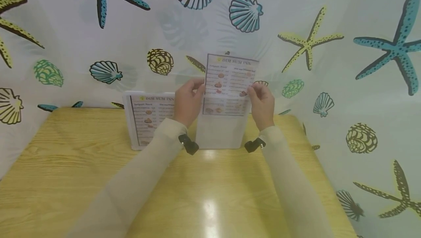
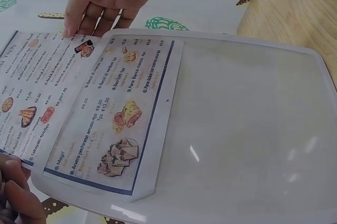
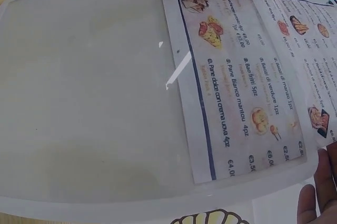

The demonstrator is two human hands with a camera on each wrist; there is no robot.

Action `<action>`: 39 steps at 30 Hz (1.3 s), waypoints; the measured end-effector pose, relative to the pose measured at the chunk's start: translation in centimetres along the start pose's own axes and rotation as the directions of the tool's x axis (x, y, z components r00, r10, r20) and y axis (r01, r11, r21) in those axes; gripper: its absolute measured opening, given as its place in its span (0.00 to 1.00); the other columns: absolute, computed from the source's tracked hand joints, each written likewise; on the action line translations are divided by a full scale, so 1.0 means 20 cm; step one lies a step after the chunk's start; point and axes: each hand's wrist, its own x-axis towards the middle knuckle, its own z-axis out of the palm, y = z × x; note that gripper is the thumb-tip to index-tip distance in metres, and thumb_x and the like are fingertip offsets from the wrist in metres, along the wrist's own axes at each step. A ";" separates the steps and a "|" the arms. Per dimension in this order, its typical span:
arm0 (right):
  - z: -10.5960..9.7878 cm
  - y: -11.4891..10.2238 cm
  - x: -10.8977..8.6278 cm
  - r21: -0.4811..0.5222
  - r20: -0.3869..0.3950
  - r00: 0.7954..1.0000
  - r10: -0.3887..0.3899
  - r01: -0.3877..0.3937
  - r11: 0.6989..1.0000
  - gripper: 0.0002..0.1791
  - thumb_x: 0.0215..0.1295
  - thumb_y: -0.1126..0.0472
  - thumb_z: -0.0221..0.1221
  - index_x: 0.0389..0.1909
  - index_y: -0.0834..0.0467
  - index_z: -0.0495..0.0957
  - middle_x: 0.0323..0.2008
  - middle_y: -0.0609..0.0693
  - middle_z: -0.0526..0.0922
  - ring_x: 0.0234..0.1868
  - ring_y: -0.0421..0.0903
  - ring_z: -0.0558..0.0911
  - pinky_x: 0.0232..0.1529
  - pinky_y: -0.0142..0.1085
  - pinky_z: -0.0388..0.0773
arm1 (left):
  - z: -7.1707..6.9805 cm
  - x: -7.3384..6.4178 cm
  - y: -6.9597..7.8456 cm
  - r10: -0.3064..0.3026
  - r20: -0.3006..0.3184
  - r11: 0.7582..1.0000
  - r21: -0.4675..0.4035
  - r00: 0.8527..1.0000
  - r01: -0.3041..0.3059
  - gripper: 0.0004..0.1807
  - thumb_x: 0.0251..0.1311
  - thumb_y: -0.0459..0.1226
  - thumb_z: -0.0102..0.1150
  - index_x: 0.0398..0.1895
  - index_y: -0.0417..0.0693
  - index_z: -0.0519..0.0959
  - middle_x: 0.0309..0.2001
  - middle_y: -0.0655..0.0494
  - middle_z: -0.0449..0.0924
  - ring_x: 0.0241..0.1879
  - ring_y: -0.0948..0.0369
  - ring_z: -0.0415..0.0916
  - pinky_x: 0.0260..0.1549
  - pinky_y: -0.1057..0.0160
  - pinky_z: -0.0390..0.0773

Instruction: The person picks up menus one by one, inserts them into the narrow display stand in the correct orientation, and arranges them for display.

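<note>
A printed menu sheet [image 1: 231, 77] headed "DIM SUM INN" stands half out of a clear, white-edged upright holder [image 1: 218, 134]. Its lower part shows through the holder's front, and the upper part sticks out above the rim. At the sheet's left edge, my left hand [image 1: 189, 101] pinches it between thumb and fingers. My right hand [image 1: 263, 104] pinches the opposite edge at about the same height. In the left wrist view, the sheet's lower end [image 2: 118, 145] lies behind the clear plastic. The right wrist view shows the holder's lower part [image 3: 95, 98] without print.
To the left stands a second holder with a similar menu [image 1: 144, 121], partly covered by my left hand and sleeve. Both holders stand on a wooden table [image 1: 210, 190]. Behind and to the right hangs a curtain [image 1: 210, 30] printed with shells and starfish.
</note>
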 end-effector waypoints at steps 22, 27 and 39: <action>0.01 -0.01 0.01 -0.001 -0.001 1.000 -0.005 0.005 1.000 0.14 0.76 0.51 0.60 0.49 0.59 0.79 0.48 0.50 0.82 0.59 0.48 0.79 0.67 0.43 0.72 | 0.00 -0.01 0.00 0.014 -0.001 0.999 0.030 1.000 -0.014 0.12 0.76 0.42 0.55 0.54 0.49 0.81 0.55 0.53 0.85 0.31 0.59 0.77 0.33 0.61 0.77; 0.01 -0.01 0.01 0.003 -0.007 1.000 -0.017 0.017 1.000 0.14 0.77 0.52 0.59 0.48 0.60 0.79 0.47 0.50 0.82 0.58 0.48 0.79 0.67 0.42 0.73 | 0.00 -0.02 0.00 0.023 -0.005 0.999 0.034 1.000 -0.023 0.11 0.76 0.42 0.55 0.52 0.49 0.81 0.54 0.53 0.85 0.30 0.59 0.76 0.31 0.62 0.76; 0.01 0.00 0.00 0.001 -0.002 1.000 -0.017 0.017 1.000 0.13 0.78 0.52 0.58 0.46 0.59 0.79 0.46 0.50 0.83 0.54 0.47 0.81 0.62 0.42 0.76 | 0.00 -0.01 0.01 0.018 -0.005 1.000 0.014 1.000 -0.018 0.13 0.76 0.42 0.55 0.55 0.48 0.81 0.55 0.52 0.85 0.34 0.58 0.78 0.37 0.60 0.77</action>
